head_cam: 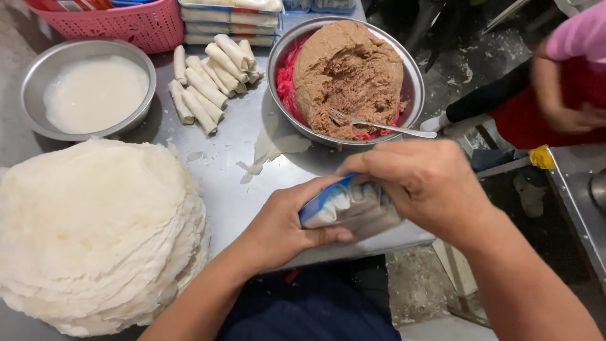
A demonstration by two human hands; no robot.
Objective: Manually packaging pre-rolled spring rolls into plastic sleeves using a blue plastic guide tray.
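Gripping from both sides, left hand (287, 221) and right hand (423, 183) clamp one blue-edged plastic packet (347, 205) over the steel table's (233, 189) near edge; wrapper stack (95, 233) sits left, filling bowl (346, 79) beyond, rolls (211, 79), then fork (379, 125)

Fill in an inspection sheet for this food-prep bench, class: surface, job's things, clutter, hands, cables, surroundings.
Surface: metal table, with wrapper scraps.
Job's things: blue-and-white packet, held in both hands.
Clutter: stack of round wrappers; bowl of white liquid; finished rolls; bowl of brown filling with a fork; pink basket.
Hands: left hand grips the packet's lower side; right hand covers its top.
Cables: nothing seen.
Surroundings: another person's hand at right; dusty floor.
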